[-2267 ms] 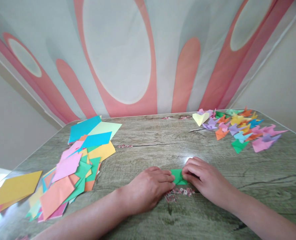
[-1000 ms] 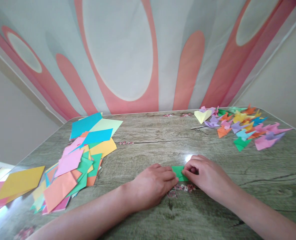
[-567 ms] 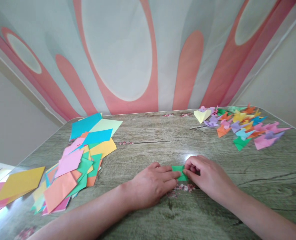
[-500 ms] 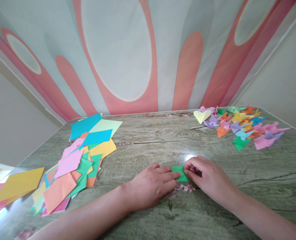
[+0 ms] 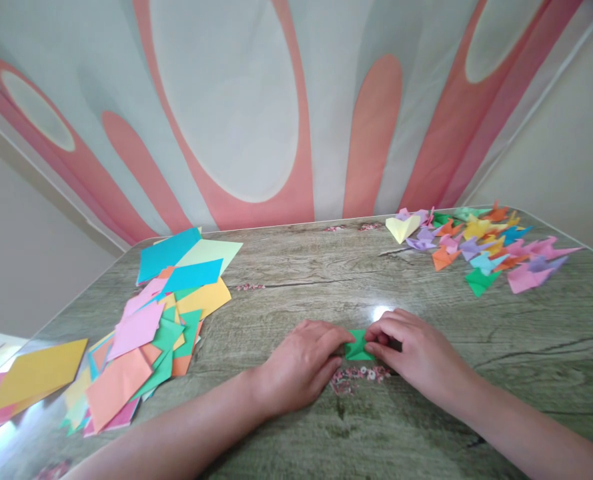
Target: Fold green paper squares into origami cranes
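A small folded piece of green paper [image 5: 356, 345] lies on the wood-patterned table between my two hands. My left hand [image 5: 306, 363] is at its left edge, fingers bent and closed on the paper, the thumb tucked low. From the right, my right hand [image 5: 401, 347] pinches the paper's right edge between thumb and fingertips. Crease lines cross the green surface. Both ends of the paper are partly hidden by fingers.
Loose coloured paper sheets [image 5: 139, 330] are heaped on the left side of the table. Several small folded paper figures [image 5: 486, 243] cluster at the back right, beside a pale yellow folded heart [image 5: 402, 229]. A patterned curtain [image 5: 226, 133] hangs behind the table [image 5: 296, 267].
My left hand has drawn back from lying flat over the paper and its fingers have curled at the left edge. My right hand keeps its pinch, slightly further left over the paper.
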`<state>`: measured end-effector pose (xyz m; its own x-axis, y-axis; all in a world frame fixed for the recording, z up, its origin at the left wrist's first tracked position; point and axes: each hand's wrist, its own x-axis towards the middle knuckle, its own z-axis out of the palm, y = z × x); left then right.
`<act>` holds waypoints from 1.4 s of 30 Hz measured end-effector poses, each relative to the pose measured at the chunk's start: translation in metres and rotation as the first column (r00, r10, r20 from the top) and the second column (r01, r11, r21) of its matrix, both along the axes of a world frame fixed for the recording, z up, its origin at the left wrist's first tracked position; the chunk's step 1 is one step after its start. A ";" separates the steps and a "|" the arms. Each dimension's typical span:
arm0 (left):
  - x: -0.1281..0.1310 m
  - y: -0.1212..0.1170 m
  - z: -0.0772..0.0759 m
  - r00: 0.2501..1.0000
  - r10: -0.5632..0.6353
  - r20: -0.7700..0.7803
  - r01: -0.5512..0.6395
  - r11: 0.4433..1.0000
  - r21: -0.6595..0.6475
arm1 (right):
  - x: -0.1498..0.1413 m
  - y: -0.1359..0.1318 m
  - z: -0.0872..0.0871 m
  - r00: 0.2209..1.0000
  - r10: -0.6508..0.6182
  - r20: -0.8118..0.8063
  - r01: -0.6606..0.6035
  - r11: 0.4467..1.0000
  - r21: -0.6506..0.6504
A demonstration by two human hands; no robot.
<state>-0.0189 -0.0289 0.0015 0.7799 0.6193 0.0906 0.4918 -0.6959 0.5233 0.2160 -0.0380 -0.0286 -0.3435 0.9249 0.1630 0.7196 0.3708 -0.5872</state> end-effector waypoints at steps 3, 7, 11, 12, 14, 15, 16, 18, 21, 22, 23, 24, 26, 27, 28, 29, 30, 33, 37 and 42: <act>0.004 0.001 -0.004 0.999 0.015 0.049 -0.014 1.000 -0.017 | 0.000 0.001 0.000 1.000 0.011 0.010 -0.011 1.000 -0.001; 0.008 0.001 -0.005 0.994 0.060 0.096 -0.058 0.998 -0.028 | -0.001 0.001 0.000 0.999 0.016 0.030 -0.015 1.000 -0.009; 0.012 0.001 -0.005 0.989 0.116 0.091 -0.112 0.993 -0.048 | -0.001 0.002 -0.001 0.999 0.015 0.035 -0.015 1.000 -0.018; 0.013 0.001 -0.005 0.987 0.130 0.092 -0.126 0.991 -0.054 | -0.001 0.002 -0.001 0.999 0.015 0.036 -0.015 1.000 -0.017; 0.015 0.001 -0.006 0.983 0.153 0.099 -0.147 0.987 -0.062 | -0.001 0.002 -0.001 0.999 0.019 0.036 -0.018 1.000 -0.015; 0.016 0.001 -0.007 0.982 0.161 0.101 -0.155 0.986 -0.062 | -0.001 0.002 -0.001 0.999 0.021 0.036 -0.021 1.000 -0.014; 0.017 0.001 -0.008 0.981 0.165 0.101 -0.160 0.985 -0.060 | -0.001 0.002 -0.001 0.999 0.024 0.037 -0.023 1.000 -0.013; 0.018 0.000 -0.008 0.980 0.175 0.090 -0.171 0.984 -0.050 | -0.002 0.001 0.000 0.999 0.023 0.043 -0.023 1.000 -0.010; 0.020 -0.001 -0.008 0.978 0.201 0.057 -0.199 0.980 -0.029 | -0.003 0.001 0.001 0.998 0.013 0.060 -0.013 1.000 -0.005; 0.021 -0.002 -0.007 0.977 0.208 0.044 -0.208 0.978 -0.022 | -0.004 0.000 0.001 0.998 0.008 0.065 -0.008 1.000 -0.005; 0.021 -0.003 -0.006 0.976 0.217 0.032 -0.217 0.976 -0.016 | -0.004 0.000 0.001 0.998 0.005 0.069 -0.004 1.000 -0.005; 0.022 -0.004 -0.005 0.974 0.227 0.021 -0.227 0.974 -0.013 | -0.004 0.000 0.001 0.997 0.000 0.071 0.001 1.000 -0.006; 0.023 -0.006 -0.003 0.967 0.256 0.008 -0.256 0.967 -0.011 | -0.005 0.000 0.000 0.997 -0.011 0.070 0.011 1.000 -0.005; 0.023 -0.007 -0.003 0.962 0.272 0.006 -0.272 0.962 -0.013 | -0.005 0.001 -0.001 0.997 -0.015 0.069 0.016 1.000 -0.003; 0.023 -0.008 -0.002 0.958 0.286 0.005 -0.286 0.958 -0.016 | -0.005 0.001 -0.001 0.997 -0.020 0.068 0.020 1.000 -0.001; 0.024 -0.008 -0.002 0.954 0.299 0.006 -0.299 0.954 -0.022 | -0.004 0.001 -0.002 0.998 -0.022 0.067 0.022 1.000 0.000; 0.023 -0.008 -0.003 0.951 0.310 0.007 -0.310 0.950 -0.028 | -0.004 0.002 -0.003 0.998 -0.021 0.066 0.021 1.000 0.000; 0.023 -0.007 -0.006 0.938 0.345 0.019 -0.344 0.938 -0.051 | -0.004 0.002 -0.005 0.998 -0.015 0.067 0.015 1.000 0.005; 0.022 -0.003 -0.011 0.932 0.359 0.056 -0.354 0.932 -0.083 | -0.004 0.002 -0.005 0.997 -0.014 0.076 0.012 1.000 0.017; 0.023 0.000 -0.014 0.919 0.382 0.095 -0.374 0.923 -0.092 | -0.004 0.002 -0.004 0.997 -0.014 0.078 0.013 1.000 0.015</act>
<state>0.0042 -0.0292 -0.0122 0.4746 0.8737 0.1068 0.6483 -0.4290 0.6290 0.2116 -0.0364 -0.0326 -0.3431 0.9273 0.1499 0.7680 0.3688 -0.5236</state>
